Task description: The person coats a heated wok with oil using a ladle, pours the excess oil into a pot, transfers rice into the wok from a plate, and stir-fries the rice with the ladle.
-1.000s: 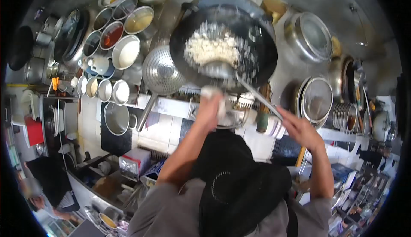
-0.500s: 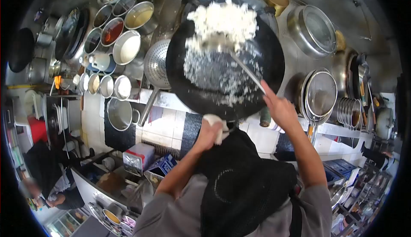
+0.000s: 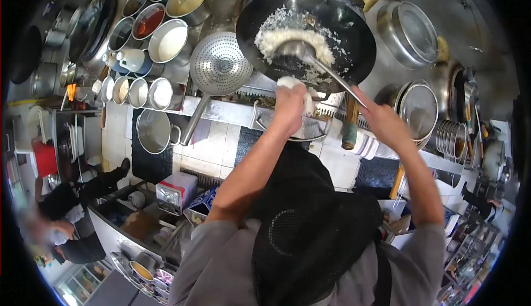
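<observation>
A black wok (image 3: 362,43) sits over the stove, its far side tilted toward the back. White rice (image 3: 268,40) lies heaped in its middle, with loose grains scattered around. My left hand (image 3: 290,107) is closed around a folded pale cloth (image 3: 308,104) at the wok's near rim; the handle beneath is hidden. In my right hand (image 3: 381,120) is the long handle of a metal ladle (image 3: 334,76), whose bowl presses into the rice. A perforated strainer (image 3: 221,65) rests just left of the wok.
Metal pots of sauces and white powder (image 3: 168,41) crowd the left counter, with small seasoning cups (image 3: 161,93) in front. Covered steel pots (image 3: 406,35) and fine sieves (image 3: 418,109) stand at right. Another person (image 3: 66,228) is at the far left.
The wok has moved away from me and slightly right, baring the stove's front edge. Rice that was up at the far side is now gathered lower around the ladle. Both hands went forward.
</observation>
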A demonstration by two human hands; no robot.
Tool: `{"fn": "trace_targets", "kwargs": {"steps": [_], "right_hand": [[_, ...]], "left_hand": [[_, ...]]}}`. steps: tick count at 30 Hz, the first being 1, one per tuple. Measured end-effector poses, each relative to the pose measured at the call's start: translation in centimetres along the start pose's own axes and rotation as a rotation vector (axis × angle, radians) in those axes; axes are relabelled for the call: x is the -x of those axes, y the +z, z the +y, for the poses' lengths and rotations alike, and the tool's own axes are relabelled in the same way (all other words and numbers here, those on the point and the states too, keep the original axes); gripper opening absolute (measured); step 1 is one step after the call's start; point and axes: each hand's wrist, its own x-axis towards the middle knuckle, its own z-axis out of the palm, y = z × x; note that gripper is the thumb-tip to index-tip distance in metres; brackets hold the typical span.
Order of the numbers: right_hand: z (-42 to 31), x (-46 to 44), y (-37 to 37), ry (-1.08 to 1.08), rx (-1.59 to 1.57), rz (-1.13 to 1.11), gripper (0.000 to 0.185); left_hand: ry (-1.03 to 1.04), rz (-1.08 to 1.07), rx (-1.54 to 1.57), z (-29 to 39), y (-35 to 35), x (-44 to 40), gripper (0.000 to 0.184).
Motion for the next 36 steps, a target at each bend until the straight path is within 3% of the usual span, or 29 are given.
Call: {"fn": "trace_targets", "kwargs": {"steps": [2, 4, 5, 6, 8, 9, 10, 11, 14, 15, 16, 17, 18, 20, 22, 24, 27, 28, 30, 31, 32, 34, 36], "right_hand": [[1.0, -4.1, 4.9, 0.073, 0.245, 0.199, 0.057], [0.2, -3.1, 5.3, 0.029, 0.027, 0.337, 0.056], [0.4, -2.0, 4.5, 0.001, -0.057, 0.292, 0.054], [0.5, -0.3, 3.8, -0.029, -0.139, 0.233, 0.053], [0.2, 1.9, 2.8, -0.035, -0.149, 0.163, 0.051], [0.0, 2.3, 1.7, -0.013, -0.302, 0.028, 0.051], [0.0, 2.1, 0.6, 0.004, -0.448, -0.085, 0.051], [0.0, 2.0, 0.0, 0.042, -0.482, -0.150, 0.051], [1.4, 4.9, -4.2, -0.076, -0.337, -0.291, 0.053], [2.1, 6.0, -4.7, -0.066, -0.347, -0.276, 0.053], [2.9, 6.9, -5.1, -0.191, -0.225, -0.215, 0.053], [2.8, 7.7, -5.1, -0.326, -0.114, -0.185, 0.053], [1.2, 6.8, -5.7, -0.162, -0.216, -0.186, 0.052], [-0.5, 2.1, -4.1, 0.030, -0.059, -0.162, 0.051], [1.0, -3.1, 1.7, 0.013, 0.084, 0.091, 0.050], [0.0, -5.0, 3.5, 0.104, -0.054, 0.222, 0.048], [0.7, -2.0, 5.0, -0.132, -0.453, 0.423, 0.053], [0.4, -1.0, 4.8, -0.135, -0.454, 0.413, 0.053], [-1.1, 2.3, 3.2, 0.003, -0.773, 0.235, 0.053], [-1.8, 3.5, 2.0, 0.110, -0.961, 0.124, 0.053], [-2.4, 4.3, 1.2, 0.216, -1.141, 0.016, 0.053], [-2.2, 4.7, 1.4, 0.202, -1.190, 0.050, 0.052], [-1.4, 4.2, 1.2, 0.282, -1.207, 0.079, 0.050]], "left_hand": [[0.095, 0.078, 0.013, -3.4, -0.3, 3.0, 0.018], [0.050, 0.049, -0.095, -8.4, -5.4, 4.8, 0.028], [0.052, -0.031, -0.167, -7.3, -6.3, 6.9, 0.033], [0.257, 0.058, -0.093, -6.3, -4.1, 8.3, 0.032], [0.023, 0.118, -0.109, -3.8, -3.0, 7.8, 0.025], [-0.072, 0.208, -0.095, -0.5, -0.9, 6.6, 0.022], [-0.049, 0.089, 0.064, 0.1, -0.6, 3.6, 0.019], [-0.027, 0.044, 0.021, -0.6, -1.3, 2.2, 0.019], [-0.030, 0.066, 0.138, -2.4, -2.1, 6.5, 0.024], [-0.035, -0.012, 0.103, 0.3, -1.2, 9.4, 0.029], [0.087, 0.061, 0.195, 1.8, 1.2, 10.4, 0.027], [0.000, 0.034, 0.117, 1.4, 0.2, 9.6, 0.023], [-0.099, 0.001, 0.036, 1.3, -0.8, 8.1, 0.020], [-0.053, 0.017, 0.021, 4.6, 1.6, 3.6, 0.016], [0.074, 0.026, -0.288, 0.1, 0.0, 0.8, 0.018], [0.138, 0.062, -0.059, -6.2, -2.3, 1.7, 0.025], [0.162, -0.007, -0.063, -5.8, -3.3, 3.5, 0.028], [0.185, 0.043, -0.067, -6.6, -3.5, 3.3, 0.027], [0.003, 0.148, 0.038, -0.1, -0.1, 1.3, 0.024], [0.028, 0.150, 0.063, -0.1, -1.0, -3.0, 0.019], [-0.042, -0.011, 0.166, 1.2, -1.6, -5.2, 0.013], [0.141, 0.102, 0.190, 0.4, -0.5, -5.5, 0.012], [0.141, 0.070, 0.106, -0.7, -1.7, -7.3, 0.013]]}}
